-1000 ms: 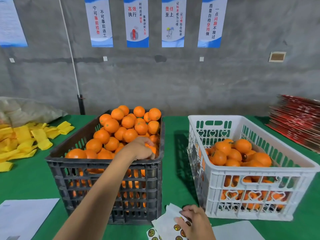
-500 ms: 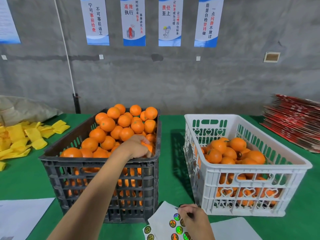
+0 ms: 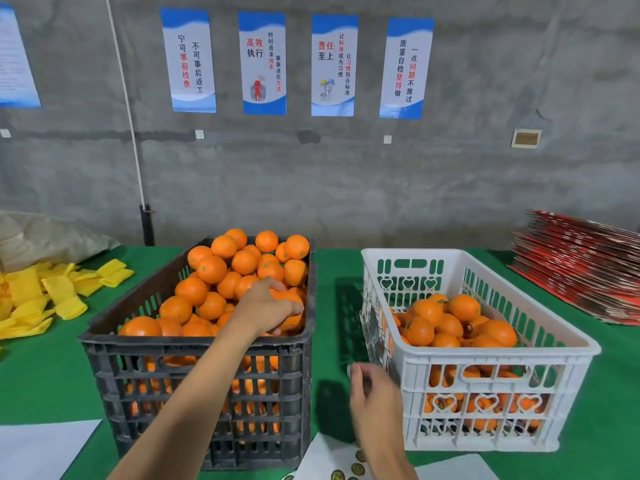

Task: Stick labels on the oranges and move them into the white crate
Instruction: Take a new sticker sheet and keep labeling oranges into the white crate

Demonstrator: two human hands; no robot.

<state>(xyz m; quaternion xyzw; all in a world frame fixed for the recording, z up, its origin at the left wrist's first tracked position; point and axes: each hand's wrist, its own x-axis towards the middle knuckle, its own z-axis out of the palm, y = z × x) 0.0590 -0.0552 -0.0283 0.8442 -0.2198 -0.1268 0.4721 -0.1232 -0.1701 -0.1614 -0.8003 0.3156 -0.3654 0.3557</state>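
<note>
While the yellow foam sleeves [image 3: 52, 296] are lying in a loose heap at the far left of the green table [image 3: 41, 382], seemingly waiting for a later wrapping job, the dark crate [image 3: 194, 362] is sitting just right of them, piled high with unlabelled oranges [image 3: 221, 268]. The left hand [image 3: 268, 304] is reaching into its near right corner, its fingers curling round one orange [image 3: 290, 318], probably so the fruit is ready for its label. Further right, the right hand [image 3: 372, 396] is hovering between the two crates, thumb and forefinger pinching together as if carrying a peeled sticker, though I cannot tell whether one is there. Below it the label sheet [image 3: 332, 462] is lying within easy reach. At the right the white crate [image 3: 485, 348] is standing partly filled with oranges.
</note>
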